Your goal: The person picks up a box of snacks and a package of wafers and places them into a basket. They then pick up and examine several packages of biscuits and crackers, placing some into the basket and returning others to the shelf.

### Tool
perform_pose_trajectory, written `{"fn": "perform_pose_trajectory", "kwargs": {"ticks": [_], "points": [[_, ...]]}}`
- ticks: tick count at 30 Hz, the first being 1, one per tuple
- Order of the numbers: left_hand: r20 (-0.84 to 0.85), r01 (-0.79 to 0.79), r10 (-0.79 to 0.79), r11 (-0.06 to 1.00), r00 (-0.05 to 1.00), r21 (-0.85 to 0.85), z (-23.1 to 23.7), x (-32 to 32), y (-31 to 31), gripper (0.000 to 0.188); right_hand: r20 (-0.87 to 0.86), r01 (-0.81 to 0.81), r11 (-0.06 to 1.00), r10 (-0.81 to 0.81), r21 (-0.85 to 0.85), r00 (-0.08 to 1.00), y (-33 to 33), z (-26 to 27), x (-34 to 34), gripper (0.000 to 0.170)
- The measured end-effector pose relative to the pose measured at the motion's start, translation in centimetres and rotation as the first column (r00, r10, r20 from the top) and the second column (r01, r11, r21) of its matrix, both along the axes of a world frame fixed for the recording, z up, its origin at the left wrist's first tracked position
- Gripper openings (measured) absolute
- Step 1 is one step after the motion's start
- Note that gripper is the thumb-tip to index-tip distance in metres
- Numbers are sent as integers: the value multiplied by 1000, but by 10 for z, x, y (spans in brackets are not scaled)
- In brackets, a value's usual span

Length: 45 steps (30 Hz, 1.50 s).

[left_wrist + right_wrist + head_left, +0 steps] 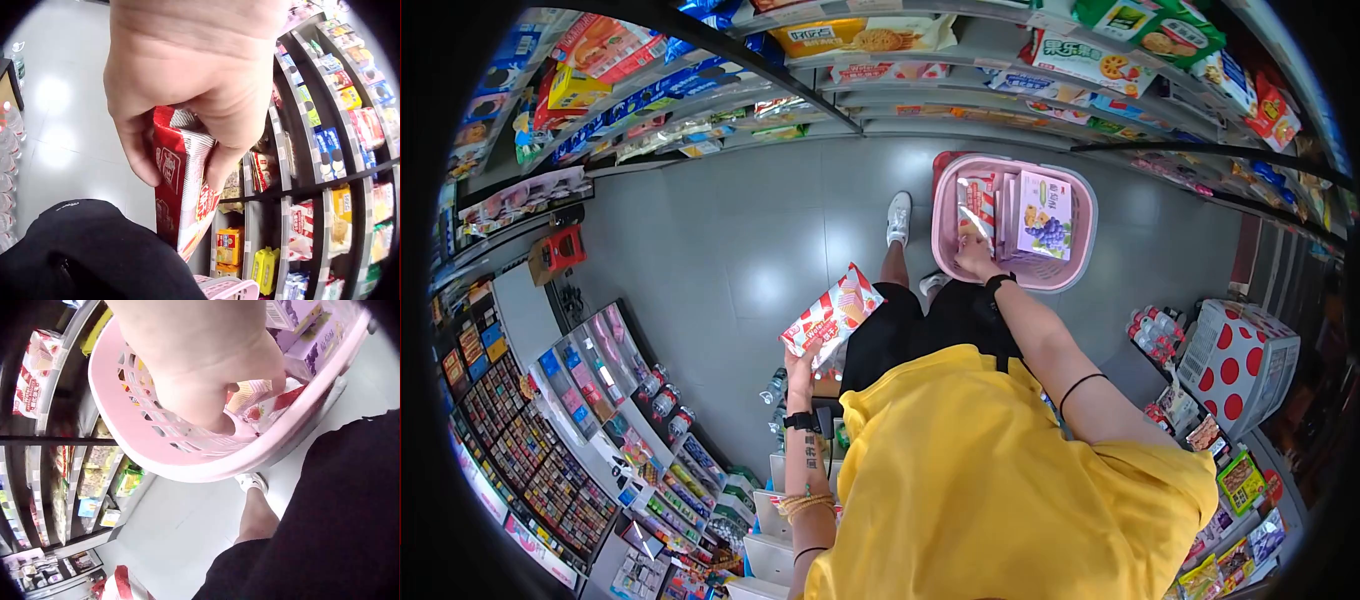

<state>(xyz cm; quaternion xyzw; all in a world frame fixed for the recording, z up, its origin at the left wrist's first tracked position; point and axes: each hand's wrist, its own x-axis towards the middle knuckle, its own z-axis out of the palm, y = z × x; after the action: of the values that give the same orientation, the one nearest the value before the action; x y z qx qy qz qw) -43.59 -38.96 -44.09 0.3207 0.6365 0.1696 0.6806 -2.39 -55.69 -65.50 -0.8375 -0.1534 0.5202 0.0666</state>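
Note:
In the head view, my left hand (800, 368) holds a red-and-white packet of wafers (832, 312) by its lower end, beside my left thigh. The left wrist view shows thumb and fingers pinching the end of that packet (172, 181). My right hand (976, 260) reaches down inside a pink shopping basket (1082, 225) and grips the near end of a second wafer packet (976, 205). In the right wrist view, this packet (253, 400) shows between thumb and fingers. Next to it stand purple-and-white boxes with grapes pictured on them (1045, 215).
Snack shelves (900, 90) curve across the far side of the aisle. A white box with red dots (1235, 360) and bottles (1155, 332) stand at right. Display racks (600, 375) line the left. Grey tiled floor (750, 220) lies between.

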Motion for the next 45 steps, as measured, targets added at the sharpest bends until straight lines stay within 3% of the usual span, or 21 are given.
{"fn": "perform_pose_trajectory", "kwargs": {"ticks": [1,3,5,10,13,16,19,22,24,28,33,40,43,45], "points": [[-5,-5,5,1000,1000,-18,1,-4,-3,44,5,-63,996,64,-66,998,14,26,6,85],[-14,-17,16,999,1000,-49,5,-3,-9,43,96,33,988,-18,-154,995,17,0,5,84],[-32,-32,30,997,999,-64,6,-4,-14,42,72,153,966,-141,-208,987,17,-10,8,74],[-19,-73,72,996,997,-60,9,6,-14,41,82,218,897,-202,-384,976,19,-22,10,70],[-28,-87,86,994,996,-62,12,13,-10,42,-60,136,932,-166,-337,984,14,-20,19,73],[-32,-78,76,994,997,-77,13,20,-4,44,-61,203,902,-244,-382,968,19,-19,19,79],[-34,-52,49,996,998,-77,12,25,-4,42,66,311,836,-317,-451,946,34,-2,14,94],[-30,-7,5,997,1000,-78,11,30,-1,38,97,365,759,-375,-539,922,39,-19,12,96],[-38,6,-9,998,999,-67,7,28,-1,38,132,378,764,-365,-523,922,22,-61,14,103],[-60,3,-8,997,998,-82,9,27,4,40,50,429,772,-462,-469,886,13,-57,20,98],[-55,12,-17,996,998,-86,9,30,7,42,194,475,749,-438,-462,878,14,-76,4,93],[-56,42,-49,993,997,-110,10,40,7,45,150,510,816,-487,-271,860,15,4,16,87],[-29,74,-77,992,997,-106,11,47,6,44,161,391,889,-361,-238,919,2,-18,10,87],[-25,94,-97,991,995,-96,13,56,7,44,199,404,895,-369,-189,908,-3,-24,6,81]]}}
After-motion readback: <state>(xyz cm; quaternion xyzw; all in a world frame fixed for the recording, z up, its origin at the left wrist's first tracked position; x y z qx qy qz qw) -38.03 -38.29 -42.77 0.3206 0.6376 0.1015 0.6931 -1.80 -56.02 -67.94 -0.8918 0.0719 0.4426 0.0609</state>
